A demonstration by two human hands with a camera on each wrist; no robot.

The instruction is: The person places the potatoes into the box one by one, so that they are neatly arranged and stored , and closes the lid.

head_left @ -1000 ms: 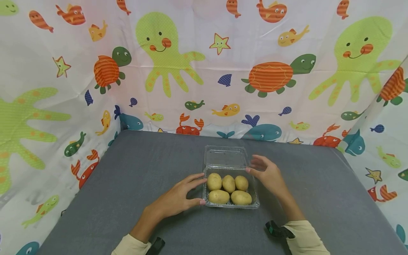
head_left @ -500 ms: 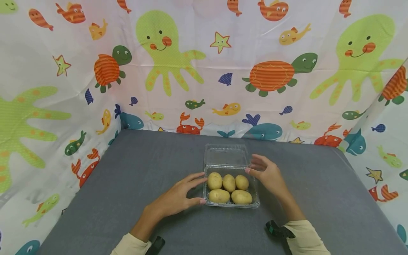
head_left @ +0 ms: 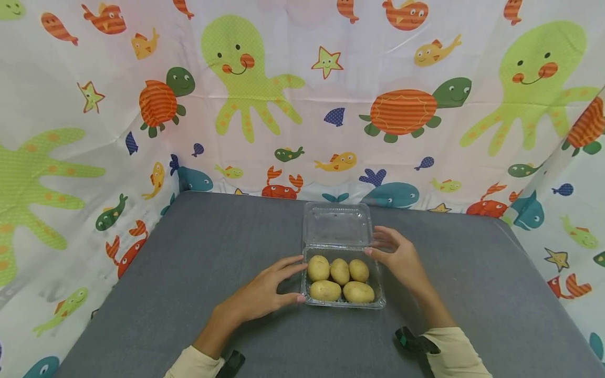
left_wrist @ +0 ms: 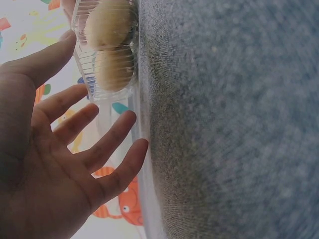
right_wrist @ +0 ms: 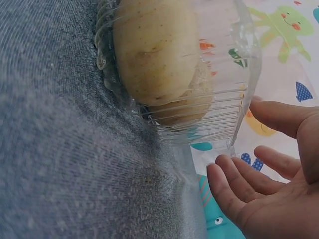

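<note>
A clear plastic clamshell container holds several yellow potatoes in two rows, its hinged lid tilted up at the back. At the container's left side, my left hand has its fingers spread, with the thumb and index fingertips at the rim. The left wrist view shows those fingers mostly straight beside the ribbed wall. On the opposite side, my right hand keeps its thumb at the right rim near the hinge. Its other fingers, loosely bent, reach behind beside the lid, as the right wrist view shows.
A grey cloth covers the table. White curtains printed with sea animals enclose the back and both sides. Dark straps sit at both wrists by the beige sleeves.
The lid has swung upward at the hinge, standing higher than before. The right fingers rise slightly with it, while the left hand and the potatoes stay in place.
</note>
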